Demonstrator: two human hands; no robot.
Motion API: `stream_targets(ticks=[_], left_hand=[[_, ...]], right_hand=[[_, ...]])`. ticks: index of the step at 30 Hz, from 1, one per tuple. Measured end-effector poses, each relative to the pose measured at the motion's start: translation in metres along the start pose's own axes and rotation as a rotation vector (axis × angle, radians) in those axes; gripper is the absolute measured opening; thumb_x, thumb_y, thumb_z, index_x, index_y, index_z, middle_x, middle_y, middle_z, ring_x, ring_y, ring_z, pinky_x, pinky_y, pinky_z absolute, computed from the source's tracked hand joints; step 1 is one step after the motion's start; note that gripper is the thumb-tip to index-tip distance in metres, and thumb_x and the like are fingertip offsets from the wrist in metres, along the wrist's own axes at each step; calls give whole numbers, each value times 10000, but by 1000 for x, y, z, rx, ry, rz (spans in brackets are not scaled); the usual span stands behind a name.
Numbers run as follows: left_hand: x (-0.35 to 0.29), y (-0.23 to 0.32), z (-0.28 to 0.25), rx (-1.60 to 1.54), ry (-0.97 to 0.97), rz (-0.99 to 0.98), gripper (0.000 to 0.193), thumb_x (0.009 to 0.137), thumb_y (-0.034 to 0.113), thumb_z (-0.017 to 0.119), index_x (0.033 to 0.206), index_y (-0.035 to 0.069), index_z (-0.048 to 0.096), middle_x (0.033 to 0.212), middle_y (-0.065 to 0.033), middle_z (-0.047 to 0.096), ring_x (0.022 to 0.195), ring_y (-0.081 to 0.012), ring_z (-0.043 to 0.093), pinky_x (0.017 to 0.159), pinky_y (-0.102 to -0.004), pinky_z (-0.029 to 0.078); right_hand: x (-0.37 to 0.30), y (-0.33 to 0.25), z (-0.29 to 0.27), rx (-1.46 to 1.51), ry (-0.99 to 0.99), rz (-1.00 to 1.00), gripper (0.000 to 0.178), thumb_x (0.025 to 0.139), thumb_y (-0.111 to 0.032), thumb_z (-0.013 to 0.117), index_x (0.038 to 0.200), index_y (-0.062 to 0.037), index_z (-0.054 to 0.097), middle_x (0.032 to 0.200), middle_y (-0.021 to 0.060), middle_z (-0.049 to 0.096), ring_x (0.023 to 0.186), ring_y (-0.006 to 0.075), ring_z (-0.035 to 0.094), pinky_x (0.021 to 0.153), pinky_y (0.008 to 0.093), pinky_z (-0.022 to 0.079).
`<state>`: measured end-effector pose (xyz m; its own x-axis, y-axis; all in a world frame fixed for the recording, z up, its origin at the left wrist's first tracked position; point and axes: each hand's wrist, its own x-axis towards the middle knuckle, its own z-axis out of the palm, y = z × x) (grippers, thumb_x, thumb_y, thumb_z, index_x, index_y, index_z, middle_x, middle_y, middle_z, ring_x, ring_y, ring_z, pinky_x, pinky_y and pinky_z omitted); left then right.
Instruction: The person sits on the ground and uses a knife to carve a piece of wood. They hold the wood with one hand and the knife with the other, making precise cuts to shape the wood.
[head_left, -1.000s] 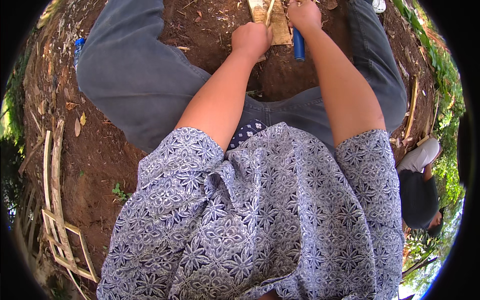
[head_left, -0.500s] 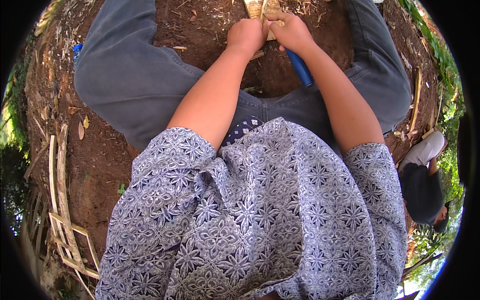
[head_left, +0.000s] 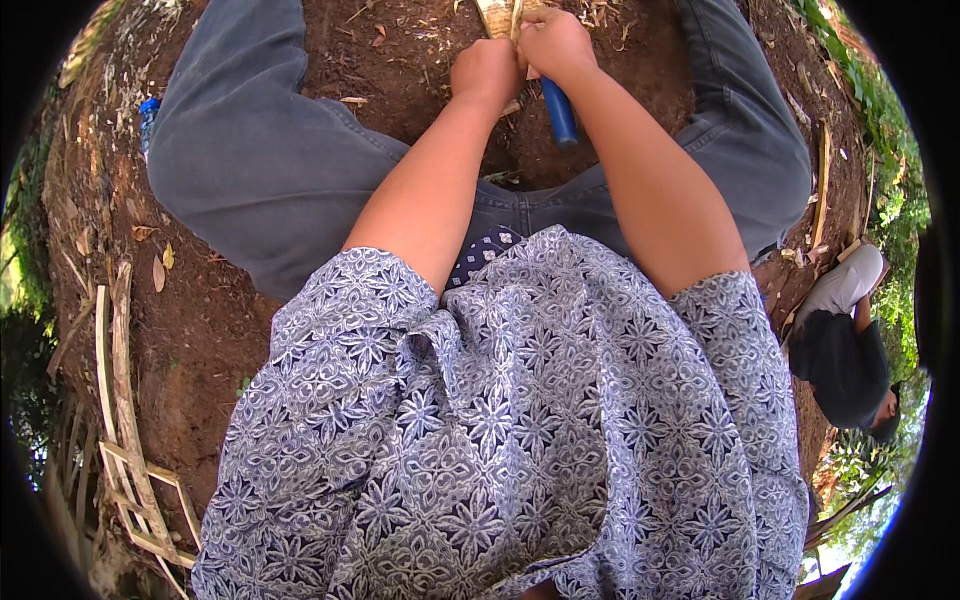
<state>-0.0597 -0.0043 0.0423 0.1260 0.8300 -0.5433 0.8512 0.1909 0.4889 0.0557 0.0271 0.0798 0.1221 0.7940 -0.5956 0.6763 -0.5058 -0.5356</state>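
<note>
Both my hands meet at the top middle, between my bent legs. My right hand point(head_left: 557, 45) is closed around a tool with a blue handle point(head_left: 559, 112), which sticks out below the palm toward me; its working end is hidden by the fingers. Beside it my left hand point(head_left: 487, 72) is closed, knuckles up, at the lower end of a thin wooden strip point(head_left: 516, 18). The fingertips and the exact grip are hidden. Under and beyond the hands lies a pale flat piece of wood point(head_left: 494, 17), cut off by the upper edge.
Brown soil point(head_left: 400, 70) with shavings and dry leaves surrounds me. Long wooden strips and a small frame point(head_left: 140, 455) lie at the left. A blue-capped bottle point(head_left: 149, 115) stands beyond my left knee. Another person point(head_left: 840, 350) sits at the far right, near green plants.
My right hand has shifted left and away from me, and the blue handle has swung left to a steeper angle. The left hand has barely moved.
</note>
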Motion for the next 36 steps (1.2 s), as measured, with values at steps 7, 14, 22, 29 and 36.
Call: stream_targets(ticks=[7,14,22,29,36], left_hand=[[-5,1,1,-78,4,-38,414,978,401,548,962,50,767,937,-226,734,924,-405,716,841,-500,572],[-3,0,-2,-61,4,-13,407,979,398,535,990,58,758,935,-234,731,913,-408,716,829,-512,571],[0,-2,3,-87,25,-12,439,989,430,519,1000,59,754,943,-242,728,915,-422,709,827,-514,568],[-3,-1,0,-94,-14,-28,512,1014,493,482,1017,59,754,966,-251,727,950,-423,708,837,-519,562],[-5,1,-2,-99,-6,-25,452,1000,445,506,1024,71,759,984,-250,727,964,-429,704,846,-512,563]], right_hand=[[22,-9,-19,156,208,-64,286,950,-148,563,1146,-7,716,887,180,744,644,247,701,617,391,568],[-20,15,-39,302,-316,285,370,1032,-346,436,1020,-38,640,595,-33,430,513,97,418,514,284,393],[-15,9,-28,180,-416,341,344,1035,-366,432,885,-78,544,632,-4,497,513,108,488,511,308,417],[-19,-1,-19,74,-404,306,442,1044,-372,402,925,1,608,662,61,584,512,141,540,514,360,459],[-14,-10,-16,-162,-419,253,516,1059,-403,361,941,25,624,605,86,573,518,183,545,567,410,475]])
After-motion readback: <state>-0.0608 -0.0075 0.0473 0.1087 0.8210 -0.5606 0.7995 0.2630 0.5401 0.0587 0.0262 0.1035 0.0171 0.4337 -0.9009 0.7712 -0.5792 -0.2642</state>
